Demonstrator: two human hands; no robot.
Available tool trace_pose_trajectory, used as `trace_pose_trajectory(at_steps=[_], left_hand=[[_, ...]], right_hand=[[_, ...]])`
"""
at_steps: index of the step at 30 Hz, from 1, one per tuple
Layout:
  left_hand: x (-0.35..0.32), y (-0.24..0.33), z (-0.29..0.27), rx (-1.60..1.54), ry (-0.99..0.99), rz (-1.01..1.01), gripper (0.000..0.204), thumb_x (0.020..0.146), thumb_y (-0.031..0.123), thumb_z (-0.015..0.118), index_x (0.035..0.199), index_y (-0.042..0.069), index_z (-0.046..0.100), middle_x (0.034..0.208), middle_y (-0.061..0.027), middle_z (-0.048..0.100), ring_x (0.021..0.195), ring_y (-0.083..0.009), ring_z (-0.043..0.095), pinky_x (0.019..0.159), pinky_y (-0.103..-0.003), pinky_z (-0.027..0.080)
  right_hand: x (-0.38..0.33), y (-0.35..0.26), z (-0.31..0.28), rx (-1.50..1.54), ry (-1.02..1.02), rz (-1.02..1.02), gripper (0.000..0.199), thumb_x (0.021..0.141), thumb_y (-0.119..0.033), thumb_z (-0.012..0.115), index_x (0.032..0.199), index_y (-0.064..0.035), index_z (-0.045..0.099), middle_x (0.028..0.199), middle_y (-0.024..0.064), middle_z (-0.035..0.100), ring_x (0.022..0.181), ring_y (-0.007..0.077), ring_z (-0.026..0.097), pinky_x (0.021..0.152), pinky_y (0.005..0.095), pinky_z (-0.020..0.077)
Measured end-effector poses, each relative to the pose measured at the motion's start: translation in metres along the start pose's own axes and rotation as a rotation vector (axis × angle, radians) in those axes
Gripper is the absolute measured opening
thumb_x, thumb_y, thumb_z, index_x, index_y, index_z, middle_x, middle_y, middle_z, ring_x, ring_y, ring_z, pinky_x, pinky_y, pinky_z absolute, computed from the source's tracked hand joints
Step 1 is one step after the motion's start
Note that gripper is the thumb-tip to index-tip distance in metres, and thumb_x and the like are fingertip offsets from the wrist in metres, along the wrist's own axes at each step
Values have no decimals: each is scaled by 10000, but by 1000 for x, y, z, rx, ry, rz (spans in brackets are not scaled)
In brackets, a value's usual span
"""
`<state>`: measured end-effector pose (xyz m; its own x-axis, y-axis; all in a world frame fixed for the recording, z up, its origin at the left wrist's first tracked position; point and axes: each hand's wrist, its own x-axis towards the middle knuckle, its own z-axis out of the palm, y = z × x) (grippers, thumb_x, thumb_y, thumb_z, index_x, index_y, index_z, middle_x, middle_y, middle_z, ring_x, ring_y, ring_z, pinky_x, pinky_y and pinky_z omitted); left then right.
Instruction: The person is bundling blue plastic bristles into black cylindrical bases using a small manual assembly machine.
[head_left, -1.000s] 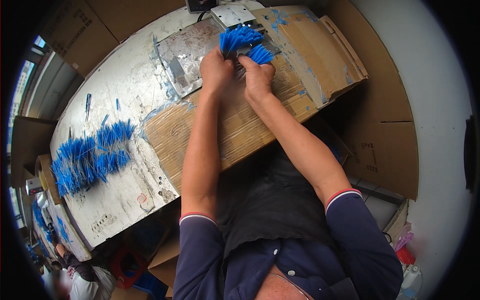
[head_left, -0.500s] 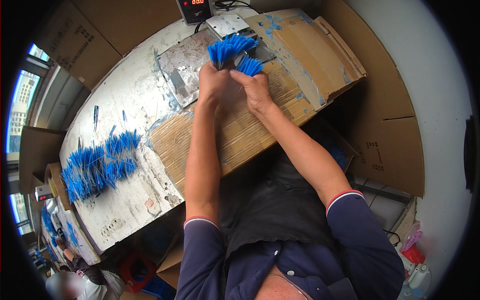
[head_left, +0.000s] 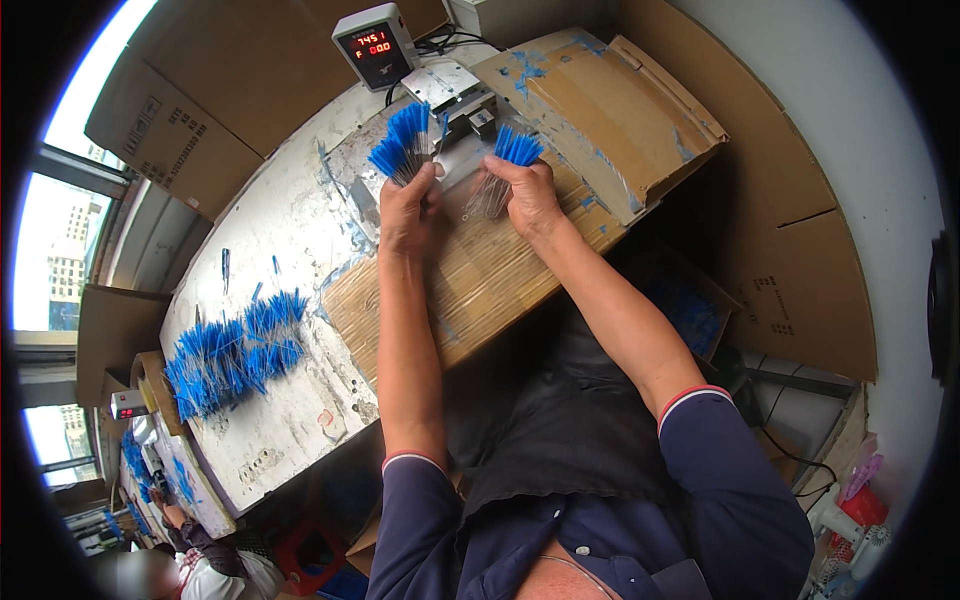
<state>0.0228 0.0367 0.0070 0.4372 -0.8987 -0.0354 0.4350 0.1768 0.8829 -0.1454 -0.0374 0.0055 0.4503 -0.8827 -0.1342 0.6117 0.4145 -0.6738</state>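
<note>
On white worktable (head_left: pixel 290 410), at nine o'clock: one pile of blue-tipped wires (head_left: pixel 235 355). Grasped in left hand (head_left: pixel 405 215), at eleven: left bunch (head_left: pixel 402 143); in right hand (head_left: pixel 533 195), at twelve: right bunch (head_left: pixel 517 147). Judged light, springy, easily bent; best gripped around bare shafts (head_left: pixel 489 197). Counted: two bunches, one pile; single wires uncountable.

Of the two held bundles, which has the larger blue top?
The left bundle, in the left hand; the right bundle shows a smaller blue top.

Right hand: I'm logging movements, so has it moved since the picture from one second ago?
Yes. Judged against the taped box on the bench, the right hand has moved rightward, nearer to that box.
</note>
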Motion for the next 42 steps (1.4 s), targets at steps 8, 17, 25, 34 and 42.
trace_pose_trajectory(at_steps=[8, 17, 25, 34, 42], left_hand=[[-28, -10, 3, 259, -34, -118, 139, 941, 181, 732, 951, 54, 678, 753, 14, 624, 566, -72, 504, 468, -231, 368], [-62, -11, 15, 293, -4, -139, 156, 947, 199, 726, 950, 52, 675, 663, 1, 576, 533, -93, 494, 454, -238, 341], [-90, -31, 47, 124, 118, -85, 174, 929, 140, 710, 1045, 36, 632, 740, -14, 601, 513, -97, 493, 440, -248, 374], [-126, -21, 42, 253, 96, -8, 159, 971, 175, 689, 1041, 38, 649, 839, -33, 647, 614, -116, 571, 503, -264, 446], [-121, -22, 31, 98, 325, 9, 151, 979, 184, 672, 1032, 45, 643, 860, -84, 702, 596, -128, 612, 485, -244, 443]], right_hand=[[7, -16, 8, -53, -72, -105, 118, 831, -2, 745, 939, -1, 699, 790, 80, 698, 600, 191, 670, 581, 315, 574], [-10, -26, 3, -167, -194, -22, 33, 823, 3, 735, 843, -9, 711, 733, 78, 690, 572, 190, 664, 572, 303, 556], [-25, -9, -10, 72, -28, -15, 60, 859, 6, 704, 913, -19, 703, 815, 86, 707, 669, 189, 690, 626, 367, 640], [-53, -20, 12, -30, -124, 52, 108, 835, 55, 705, 922, -5, 683, 823, 76, 688, 678, 180, 677, 610, 367, 657], [-24, -19, -20, -116, 4, 97, 177, 797, 57, 747, 938, 10, 650, 795, 85, 669, 598, 186, 657, 539, 375, 639]])
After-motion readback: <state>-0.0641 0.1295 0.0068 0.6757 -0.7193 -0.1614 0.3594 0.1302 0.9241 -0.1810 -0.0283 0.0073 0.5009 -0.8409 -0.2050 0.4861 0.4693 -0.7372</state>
